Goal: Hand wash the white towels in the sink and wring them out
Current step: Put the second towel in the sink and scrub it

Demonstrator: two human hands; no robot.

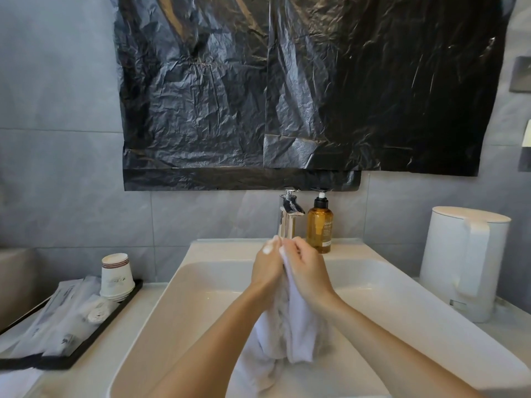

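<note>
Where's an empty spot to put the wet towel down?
Bare spots: the counter strip between tray and sink, and the sink's back rim left of the faucet. The tray is crowded with cups and packets; bottle and kettle fill the right.

The head camera looks forward and down, close over the sink (201, 288), facing the tiled wall (57, 139).

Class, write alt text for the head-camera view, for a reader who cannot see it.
A left hand and right hand grip a bunched white towel over a sink, its lower end hanging down inside. Behind stand a chrome faucet and amber pump bottle; a white kettle sits at right.
</note>
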